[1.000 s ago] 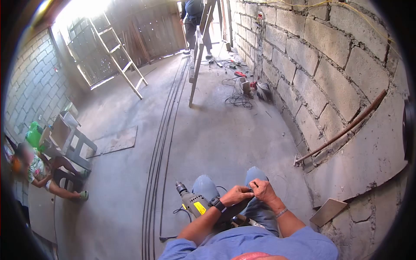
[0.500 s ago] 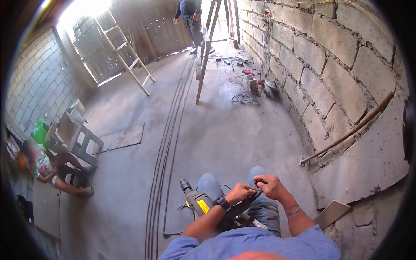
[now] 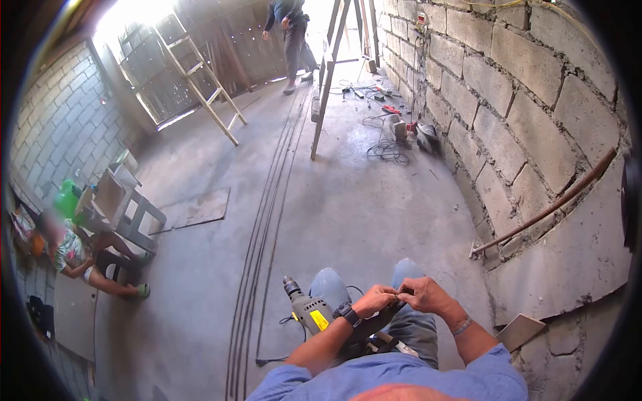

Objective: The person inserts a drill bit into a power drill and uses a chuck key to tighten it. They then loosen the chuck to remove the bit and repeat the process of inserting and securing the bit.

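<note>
Over my lap my left hand (image 3: 376,301) and my right hand (image 3: 421,294) meet, fingers pinched together around something too small to make out. Both are closed. A dark pouch or strap (image 3: 364,329) lies beneath them across my thighs. Beside my left forearm rests a grey drill (image 3: 311,313) with a yellow label, its chuck and a thin bit pointing away from me. Its black cable (image 3: 271,361) trails onto the floor.
Long thin rods (image 3: 257,260) run along the floor. A wooden ladder (image 3: 200,83) leans at the back left, and another wooden frame (image 3: 325,90) stands ahead. One person (image 3: 73,250) sits left near a chair (image 3: 127,207); another (image 3: 291,33) is upright at the back. Tools and cables (image 3: 388,150) lie by the block wall (image 3: 495,120).
My hands have drawn closer together, fingertips now meeting. The person at the back has stepped toward me. The whole view has shifted slightly.
</note>
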Demonstrator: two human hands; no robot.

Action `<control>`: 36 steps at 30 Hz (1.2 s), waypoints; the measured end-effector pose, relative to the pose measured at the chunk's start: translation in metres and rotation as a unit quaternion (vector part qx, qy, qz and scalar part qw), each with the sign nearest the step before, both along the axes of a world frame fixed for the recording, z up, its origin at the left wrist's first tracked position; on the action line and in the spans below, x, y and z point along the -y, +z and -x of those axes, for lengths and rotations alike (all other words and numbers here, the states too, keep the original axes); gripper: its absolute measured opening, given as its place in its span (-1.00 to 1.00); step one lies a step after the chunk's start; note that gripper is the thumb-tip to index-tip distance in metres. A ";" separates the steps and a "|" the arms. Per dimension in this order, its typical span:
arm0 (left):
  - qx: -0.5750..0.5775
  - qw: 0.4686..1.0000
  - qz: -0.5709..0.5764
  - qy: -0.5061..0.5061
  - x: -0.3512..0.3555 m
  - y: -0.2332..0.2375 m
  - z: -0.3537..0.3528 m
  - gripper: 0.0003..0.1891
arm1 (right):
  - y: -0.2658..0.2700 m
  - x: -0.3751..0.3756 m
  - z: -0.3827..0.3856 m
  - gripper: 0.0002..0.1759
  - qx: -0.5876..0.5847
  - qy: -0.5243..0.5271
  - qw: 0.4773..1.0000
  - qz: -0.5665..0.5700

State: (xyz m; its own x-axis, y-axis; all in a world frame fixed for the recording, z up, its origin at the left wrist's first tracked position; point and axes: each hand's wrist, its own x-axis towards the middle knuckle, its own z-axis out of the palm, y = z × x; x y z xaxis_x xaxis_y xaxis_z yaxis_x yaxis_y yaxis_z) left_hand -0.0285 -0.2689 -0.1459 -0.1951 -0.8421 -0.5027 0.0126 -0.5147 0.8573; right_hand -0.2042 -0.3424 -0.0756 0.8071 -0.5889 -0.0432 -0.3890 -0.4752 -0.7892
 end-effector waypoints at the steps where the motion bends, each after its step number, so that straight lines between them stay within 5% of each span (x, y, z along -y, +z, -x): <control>1: -0.012 1.000 -0.008 0.004 0.002 0.000 0.000 -0.80 | -0.003 0.002 0.001 -0.84 -0.001 -0.001 1.000 0.000; 3: -0.026 1.000 -0.016 0.009 0.002 -0.009 -0.001 -0.79 | -0.016 0.002 0.006 -0.83 -0.007 0.000 1.000 0.018; 5: 0.029 0.985 0.154 -0.067 0.003 -0.031 -0.007 -0.74 | -0.018 0.003 0.004 -0.83 -0.010 0.001 0.999 0.038; 13: 0.001 0.994 0.102 -0.024 0.000 -0.023 -0.005 -0.71 | -0.011 -0.009 -0.006 -0.83 -0.113 0.082 0.966 0.217; 17: 0.007 0.998 0.034 -0.050 -0.005 0.027 -0.004 -0.70 | -0.012 -0.011 -0.004 -0.84 -0.139 0.143 0.956 0.213; 31: -0.002 1.000 0.017 -0.013 -0.002 0.009 -0.010 -0.67 | -0.027 -0.005 -0.015 -0.85 -0.124 0.201 0.941 0.242; 33: 0.021 0.993 0.090 -0.080 -0.002 -0.007 -0.012 -0.67 | -0.018 -0.004 -0.014 -0.88 -0.132 0.239 0.932 0.239; 36: -0.003 0.994 0.100 -0.049 -0.004 -0.026 -0.006 -0.69 | -0.010 0.001 -0.008 -0.90 -0.093 0.252 0.942 0.201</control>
State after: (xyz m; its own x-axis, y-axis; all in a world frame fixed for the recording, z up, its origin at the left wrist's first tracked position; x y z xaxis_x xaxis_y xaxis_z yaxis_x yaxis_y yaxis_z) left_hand -0.0225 -0.2653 -0.1719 -0.2832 -0.9021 -0.3257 -0.0231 -0.3330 0.9426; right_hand -0.1963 -0.3438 -0.0852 0.9891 -0.1309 -0.0670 -0.1470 -0.8830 -0.4457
